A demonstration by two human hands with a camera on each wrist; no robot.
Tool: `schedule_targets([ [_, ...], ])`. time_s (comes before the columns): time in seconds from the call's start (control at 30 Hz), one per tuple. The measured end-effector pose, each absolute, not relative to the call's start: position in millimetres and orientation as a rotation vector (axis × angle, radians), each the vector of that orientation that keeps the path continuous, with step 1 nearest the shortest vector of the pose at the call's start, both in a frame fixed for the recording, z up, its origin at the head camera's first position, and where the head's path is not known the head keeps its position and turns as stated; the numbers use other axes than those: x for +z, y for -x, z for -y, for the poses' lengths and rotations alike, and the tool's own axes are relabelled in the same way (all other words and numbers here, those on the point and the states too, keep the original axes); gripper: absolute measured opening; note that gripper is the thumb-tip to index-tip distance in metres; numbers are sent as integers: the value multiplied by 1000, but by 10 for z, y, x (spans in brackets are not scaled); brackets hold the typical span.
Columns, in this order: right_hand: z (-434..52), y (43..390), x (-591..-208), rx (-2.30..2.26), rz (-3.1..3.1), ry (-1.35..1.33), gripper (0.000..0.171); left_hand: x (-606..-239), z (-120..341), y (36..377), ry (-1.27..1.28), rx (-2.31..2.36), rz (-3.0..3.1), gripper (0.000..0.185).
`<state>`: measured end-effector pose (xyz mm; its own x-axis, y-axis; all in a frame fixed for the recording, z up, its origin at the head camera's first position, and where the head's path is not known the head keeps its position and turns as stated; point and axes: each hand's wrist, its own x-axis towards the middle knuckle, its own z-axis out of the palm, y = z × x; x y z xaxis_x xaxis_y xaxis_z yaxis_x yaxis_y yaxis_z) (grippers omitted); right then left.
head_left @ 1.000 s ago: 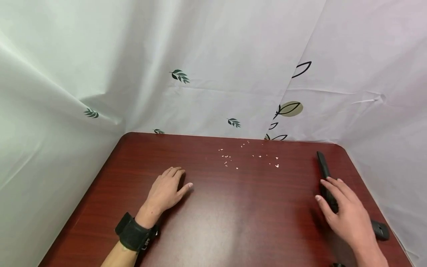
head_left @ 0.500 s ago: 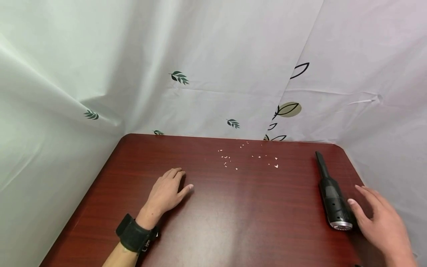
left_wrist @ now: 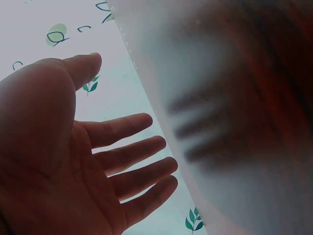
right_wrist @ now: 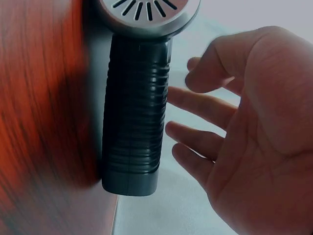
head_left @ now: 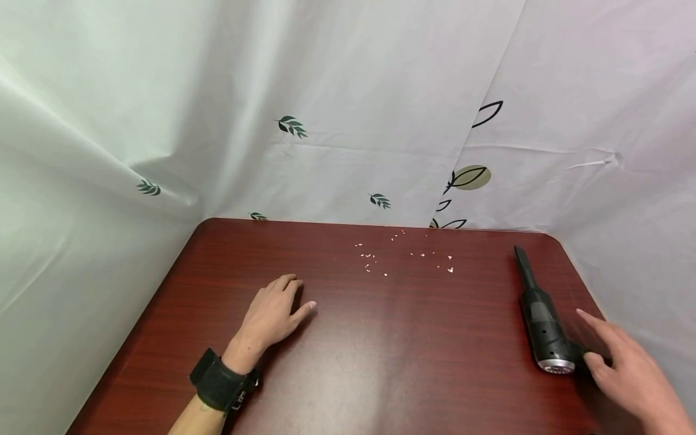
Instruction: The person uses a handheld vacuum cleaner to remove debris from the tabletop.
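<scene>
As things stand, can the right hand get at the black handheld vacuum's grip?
Probably yes. The right hand is open beside the handheld vacuum, fingers spread next to its ribbed handle, with nothing lying between them on the table.

- Head view: looks forward and down from above the near edge of the table (head_left: 348,362), taking in both hands and the curtained backdrop.
- Left wrist view: close under the left hand (left_wrist: 73,161), facing along the palm.
- Right wrist view: close on the right hand (right_wrist: 254,137) and the handheld vacuum (right_wrist: 134,122), both shared with the head view.
</scene>
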<state>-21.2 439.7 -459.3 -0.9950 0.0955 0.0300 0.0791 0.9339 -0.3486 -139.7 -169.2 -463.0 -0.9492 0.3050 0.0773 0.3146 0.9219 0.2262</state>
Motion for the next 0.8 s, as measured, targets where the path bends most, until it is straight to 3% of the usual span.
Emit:
schedule_targets([
  [0.2, -4431, 190, -4667, 587, 2979, -18, 99, -4633, 1685, 1399, 497, -374, 3053, 67],
  [0.4, -4426, 151, -4750, 687, 2909, -160, 106, -4634, 1683, 1399, 498, -376, 3057, 66],
  [0.8, -4394, 217, -4781, 672, 3000, -124, 116, -4641, 1667, 1398, 511, -365, 3056, 65],
])
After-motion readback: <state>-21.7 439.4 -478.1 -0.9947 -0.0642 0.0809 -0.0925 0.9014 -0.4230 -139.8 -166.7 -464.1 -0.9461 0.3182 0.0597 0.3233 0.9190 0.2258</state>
